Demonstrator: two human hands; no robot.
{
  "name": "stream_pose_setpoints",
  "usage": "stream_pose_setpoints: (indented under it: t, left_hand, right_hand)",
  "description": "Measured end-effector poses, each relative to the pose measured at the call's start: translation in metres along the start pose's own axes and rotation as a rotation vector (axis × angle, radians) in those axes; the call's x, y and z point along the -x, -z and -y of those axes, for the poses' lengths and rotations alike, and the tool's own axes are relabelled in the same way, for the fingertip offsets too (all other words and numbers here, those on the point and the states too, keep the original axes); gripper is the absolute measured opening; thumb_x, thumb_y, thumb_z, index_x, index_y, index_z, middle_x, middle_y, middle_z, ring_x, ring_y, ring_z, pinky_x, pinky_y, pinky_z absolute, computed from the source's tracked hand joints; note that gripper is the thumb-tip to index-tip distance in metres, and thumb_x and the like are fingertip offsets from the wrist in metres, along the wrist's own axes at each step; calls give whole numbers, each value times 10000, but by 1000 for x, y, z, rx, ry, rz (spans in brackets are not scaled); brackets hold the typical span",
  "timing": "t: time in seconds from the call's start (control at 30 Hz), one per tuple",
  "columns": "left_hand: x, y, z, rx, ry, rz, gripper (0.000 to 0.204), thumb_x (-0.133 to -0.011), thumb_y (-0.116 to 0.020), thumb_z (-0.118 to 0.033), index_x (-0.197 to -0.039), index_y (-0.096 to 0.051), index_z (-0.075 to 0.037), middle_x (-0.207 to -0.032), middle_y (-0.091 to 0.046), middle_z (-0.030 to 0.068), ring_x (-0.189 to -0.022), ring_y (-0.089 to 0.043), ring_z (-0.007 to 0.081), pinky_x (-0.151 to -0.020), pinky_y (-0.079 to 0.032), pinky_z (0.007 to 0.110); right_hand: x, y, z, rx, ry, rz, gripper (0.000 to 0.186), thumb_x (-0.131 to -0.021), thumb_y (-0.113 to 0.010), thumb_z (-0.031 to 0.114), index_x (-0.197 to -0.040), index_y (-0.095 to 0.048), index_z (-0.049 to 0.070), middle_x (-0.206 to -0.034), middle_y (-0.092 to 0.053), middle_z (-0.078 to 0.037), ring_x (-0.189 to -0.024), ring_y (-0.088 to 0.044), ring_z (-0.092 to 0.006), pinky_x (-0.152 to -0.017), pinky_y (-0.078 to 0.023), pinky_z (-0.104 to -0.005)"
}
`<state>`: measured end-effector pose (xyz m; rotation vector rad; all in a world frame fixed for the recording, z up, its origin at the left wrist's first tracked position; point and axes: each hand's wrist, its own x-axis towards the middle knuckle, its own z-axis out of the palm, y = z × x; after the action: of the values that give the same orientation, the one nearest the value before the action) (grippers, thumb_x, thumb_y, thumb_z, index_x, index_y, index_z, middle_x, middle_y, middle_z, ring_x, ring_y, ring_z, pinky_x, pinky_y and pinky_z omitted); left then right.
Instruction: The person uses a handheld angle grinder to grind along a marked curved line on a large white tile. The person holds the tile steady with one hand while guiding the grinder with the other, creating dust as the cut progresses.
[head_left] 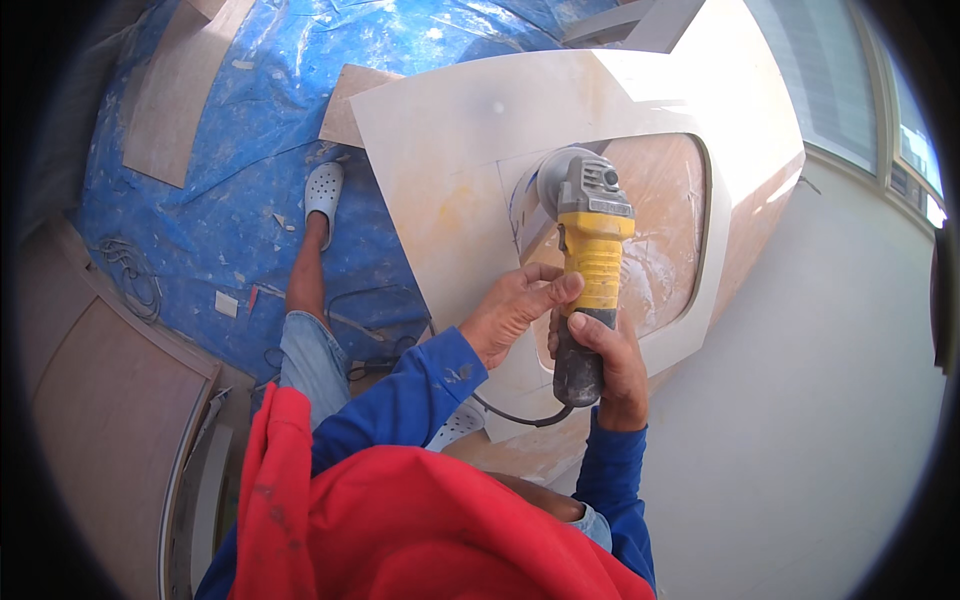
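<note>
Grinder (596,255), yellow and black, above a pale panel (440,150), disc (550,184) over the left edge of its rounded opening (660,220); contact unclear from where I stand. Right hand (618,368) clamped round the dark handle (578,372). Left hand (518,308): thumb against the yellow body, finger grip can't be told. Cord (525,421) curves off the handle's end. Blue sheet (245,150) underfoot.

The grinder (592,268) has a yellow plastic body, a dull grey metal-looking head (597,190) and a scuffed, dusty black grip (578,375). From here, the pale panel (440,150) looks smooth and matt, faintly stained. The blue plastic sheet (230,240) is wrinkled, shiny in places, speckled white. I see matt bare wood on the long board (180,110), soft red cloth (400,520), and a smooth, matt wall (780,400).
</note>
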<state>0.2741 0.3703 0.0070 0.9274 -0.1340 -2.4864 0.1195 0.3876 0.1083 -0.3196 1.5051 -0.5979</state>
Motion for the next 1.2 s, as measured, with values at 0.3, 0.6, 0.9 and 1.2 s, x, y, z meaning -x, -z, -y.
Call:
stream_pose_setpoints:
  t: [0.3,0.6,0.9,1.2]
  left_hand:
    - [0,0,0,13,7,-7,854,-911,-853,-653,-1353,-655,50,-1281,-699,163,-1331,-588,245,-1181,-407,391]
    - [3,1,-3,26,14,15,811,-928,-847,-633,-1346,-668,39,-1270,-707,138,-1307,-604,210,-1160,-425,364]
    - [4,4,-3,33,18,28,848,-909,-854,-652,-1355,-659,43,-1285,-705,154,-1349,-578,243,-1209,-379,408]
    - [4,8,-1,4,14,17,877,-903,-856,-658,-1369,-643,54,-1295,-691,164,-1336,-577,241,-1188,-401,406]
  right_hand:
    - [0,1,-1,-8,-1,5,426,-918,-791,356,-1170,-674,34,-916,-699,-60,-808,-693,-165,-727,-555,-323]
    - [1,-2,-2,-27,-5,-3,417,-914,-795,327,-1176,-675,26,-919,-703,-68,-813,-705,-171,-740,-565,-334]
    - [0,-2,-5,-32,-19,13,415,-908,-808,314,-1181,-678,30,-935,-705,-71,-812,-710,-176,-737,-570,-335]
    - [0,-5,-4,1,-34,-2,452,-900,-827,337,-1192,-678,26,-945,-710,-73,-816,-723,-182,-737,-577,-339]
